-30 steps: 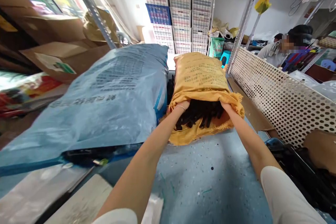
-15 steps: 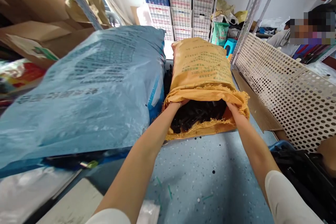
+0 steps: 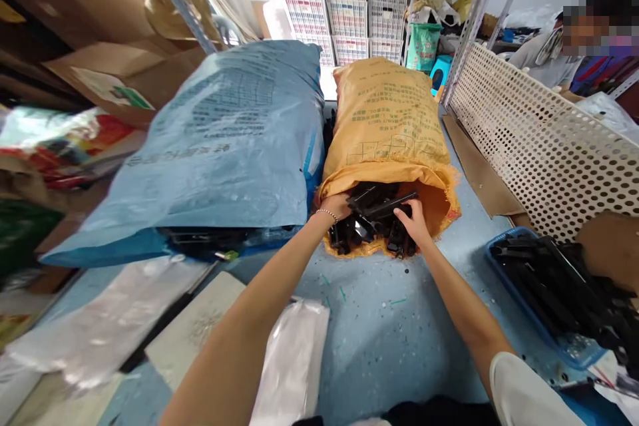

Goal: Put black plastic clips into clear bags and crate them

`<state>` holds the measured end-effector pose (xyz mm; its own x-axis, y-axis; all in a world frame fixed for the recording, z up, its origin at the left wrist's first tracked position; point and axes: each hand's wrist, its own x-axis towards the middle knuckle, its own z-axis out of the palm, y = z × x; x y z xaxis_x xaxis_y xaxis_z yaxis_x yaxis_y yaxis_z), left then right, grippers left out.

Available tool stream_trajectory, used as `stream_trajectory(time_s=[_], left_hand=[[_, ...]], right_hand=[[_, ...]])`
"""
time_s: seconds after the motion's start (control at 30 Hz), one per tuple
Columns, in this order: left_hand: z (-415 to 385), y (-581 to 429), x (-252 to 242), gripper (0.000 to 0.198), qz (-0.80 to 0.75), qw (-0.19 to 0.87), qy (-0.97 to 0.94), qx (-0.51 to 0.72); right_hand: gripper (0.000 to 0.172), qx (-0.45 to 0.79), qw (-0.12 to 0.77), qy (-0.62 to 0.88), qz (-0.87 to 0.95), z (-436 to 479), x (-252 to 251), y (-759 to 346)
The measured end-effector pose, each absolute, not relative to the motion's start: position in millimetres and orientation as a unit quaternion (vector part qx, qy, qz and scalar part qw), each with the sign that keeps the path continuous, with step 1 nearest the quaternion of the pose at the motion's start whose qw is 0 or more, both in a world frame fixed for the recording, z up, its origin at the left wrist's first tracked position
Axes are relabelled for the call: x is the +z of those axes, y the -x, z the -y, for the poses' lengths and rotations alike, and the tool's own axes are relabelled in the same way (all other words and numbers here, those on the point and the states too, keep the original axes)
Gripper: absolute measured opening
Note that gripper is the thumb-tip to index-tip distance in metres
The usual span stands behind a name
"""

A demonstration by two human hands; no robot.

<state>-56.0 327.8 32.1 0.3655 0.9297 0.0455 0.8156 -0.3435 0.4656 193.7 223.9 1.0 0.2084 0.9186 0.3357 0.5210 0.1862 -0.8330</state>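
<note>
At the open mouth of a yellow sack [image 3: 394, 116], holds a long black piece [image 3: 390, 206] above other black parts [image 3: 363, 229].

Pinches the piece near its right end between thumb and fingers of the right hand [image 3: 412, 218], probably for a firm hold on something so narrow. Rests the left hand [image 3: 337, 206] at the left edge of the mouth, beside the parts, perhaps to keep the fabric back; cannot tell whether pinching or pressing with those fingers, half lost in dark clutter. Has the sack lying flat on the blue-grey surface [image 3: 364, 339], mouth facing the body, likely for easy access. Keeps company with a bulky blue bag [image 3: 224, 140] just left and a blue basket [image 3: 579, 363] of black parts off right, seemingly within arm's reach.
</note>
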Motion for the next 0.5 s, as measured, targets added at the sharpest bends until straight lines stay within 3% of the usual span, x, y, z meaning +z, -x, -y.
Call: stream_trajectory(time_s=[0.13, 0.27, 0.37, 0.5], left_hand=[[-288, 69, 43, 0.03, -0.558, 0.183, -0.797, 0.137], [-234, 66, 69, 0.054, -0.591, 0.137, -0.765, 0.217], [-184, 45, 87, 0.061, -0.515, 0.07, -0.797, 0.307], [-141, 7, 89, 0.079, -0.462, 0.064, -0.856, 0.222]], right_hand=[[0.033, 0.178, 0.465, 0.607, 0.62, -200, 3, -192], [0.027, 0.17, 0.427, 0.603, 0.652, -179, 6, -185], [0.029, 0.167, 0.415, 0.609, 0.655, -165, 11, -176], [0.027, 0.187, 0.45, 0.589, 0.644, -149, 26, -167]])
